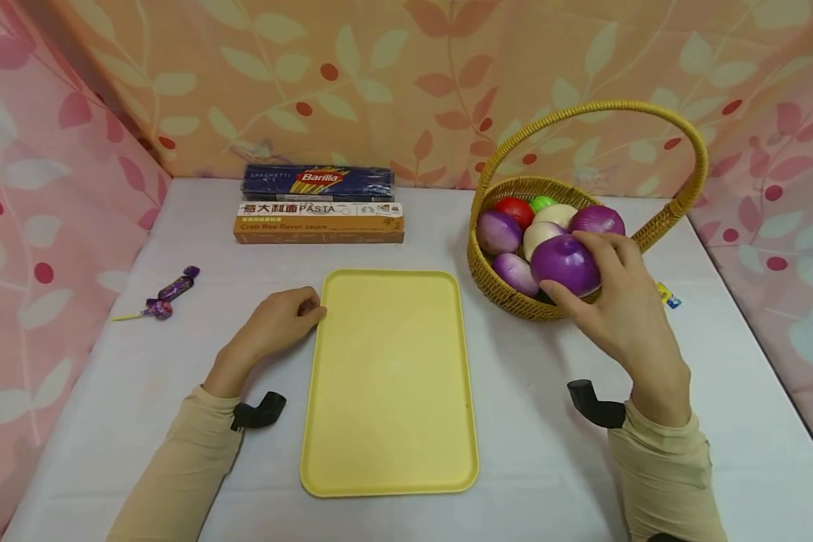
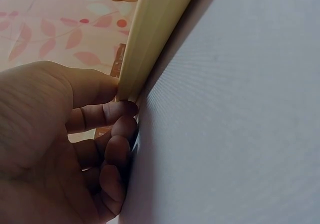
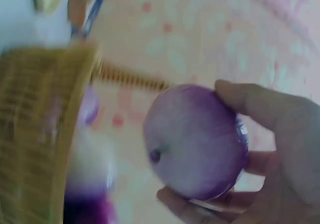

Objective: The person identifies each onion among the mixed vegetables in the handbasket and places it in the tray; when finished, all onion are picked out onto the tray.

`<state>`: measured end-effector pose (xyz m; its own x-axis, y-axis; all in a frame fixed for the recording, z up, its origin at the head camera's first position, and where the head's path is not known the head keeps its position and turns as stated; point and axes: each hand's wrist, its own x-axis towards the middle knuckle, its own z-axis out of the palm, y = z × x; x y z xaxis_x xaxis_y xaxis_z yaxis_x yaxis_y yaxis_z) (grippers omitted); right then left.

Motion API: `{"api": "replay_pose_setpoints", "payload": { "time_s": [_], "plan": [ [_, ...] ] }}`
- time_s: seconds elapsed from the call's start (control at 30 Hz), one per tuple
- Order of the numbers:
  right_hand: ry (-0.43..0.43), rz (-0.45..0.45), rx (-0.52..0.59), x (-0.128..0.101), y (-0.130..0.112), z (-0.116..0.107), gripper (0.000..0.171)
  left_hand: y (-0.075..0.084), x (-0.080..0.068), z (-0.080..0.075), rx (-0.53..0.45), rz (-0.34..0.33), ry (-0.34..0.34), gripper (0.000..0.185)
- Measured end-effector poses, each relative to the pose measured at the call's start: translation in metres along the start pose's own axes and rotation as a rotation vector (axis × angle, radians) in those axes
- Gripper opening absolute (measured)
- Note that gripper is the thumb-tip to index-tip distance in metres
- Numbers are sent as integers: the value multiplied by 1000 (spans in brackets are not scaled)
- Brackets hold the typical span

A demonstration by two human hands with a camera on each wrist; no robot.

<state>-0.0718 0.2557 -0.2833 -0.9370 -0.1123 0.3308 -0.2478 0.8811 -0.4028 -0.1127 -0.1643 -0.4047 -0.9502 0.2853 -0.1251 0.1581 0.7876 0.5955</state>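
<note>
My right hand (image 1: pixel 626 309) grips a round, glossy purple onion (image 1: pixel 565 265) between thumb and fingers, over the near right side of the wicker basket (image 1: pixel 515 301). In the right wrist view, this onion (image 3: pixel 195 141) shows a paler side with a small dark nub, apart from the basket wall. Other vegetables are in the basket, among them a red one (image 1: pixel 515 212), a green one (image 1: pixel 543 203), and several purple or white round ones. At the upper left edge of the yellow tray (image 1: pixel 389 384), my left hand (image 1: pixel 279 320) pinches the rim with thumb and forefinger, its other fingers curled.
A blue spaghetti box (image 1: pixel 318 182) and a brown pasta box (image 1: pixel 318 226) lie behind the tray. A lollipop (image 1: pixel 158 308) and a purple wrapped candy (image 1: pixel 178 286) lie at left. Right of the basket is a small yellow-and-blue packet (image 1: pixel 668 295). The tall basket handle (image 1: pixel 596 107) arches above.
</note>
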Motion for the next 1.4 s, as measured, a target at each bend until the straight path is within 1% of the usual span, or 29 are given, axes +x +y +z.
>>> {"api": "replay_pose_setpoints", "payload": {
  "time_s": [0.13,0.23,0.33,0.43,0.53,0.6,0.7,0.87,0.93,1.23,1.4],
  "plan": [
    [-20,-240,60,-8,-26,19,70,0,-1,-1,-8,1,-4,15],
    [-84,-408,93,-17,-42,37,67,0,0,-1,-15,-1,-12,15],
    [-179,-552,109,-27,-54,54,66,0,1,0,-15,-3,-17,15],
    [-297,-670,127,-40,-61,68,65,0,1,0,-11,-12,-20,15],
    [-410,-754,143,-54,-64,80,65,1,0,-1,-6,-18,-24,15],
    [-464,-785,149,-62,-65,85,67,2,0,-1,-5,-17,-25,16],
    [-526,-804,133,-71,-65,91,69,2,0,-1,-8,-11,-24,16],
    [-677,-796,127,-75,-66,96,67,0,1,0,-13,-12,-25,16],
    [-720,-785,127,-75,-66,96,67,0,1,1,-16,-16,-28,17],
    [-765,-818,86,-71,-64,92,73,1,0,0,-20,-23,-28,17],
    [-770,-837,69,-70,-62,88,77,1,0,0,-17,-23,-28,17]
  ]
}}
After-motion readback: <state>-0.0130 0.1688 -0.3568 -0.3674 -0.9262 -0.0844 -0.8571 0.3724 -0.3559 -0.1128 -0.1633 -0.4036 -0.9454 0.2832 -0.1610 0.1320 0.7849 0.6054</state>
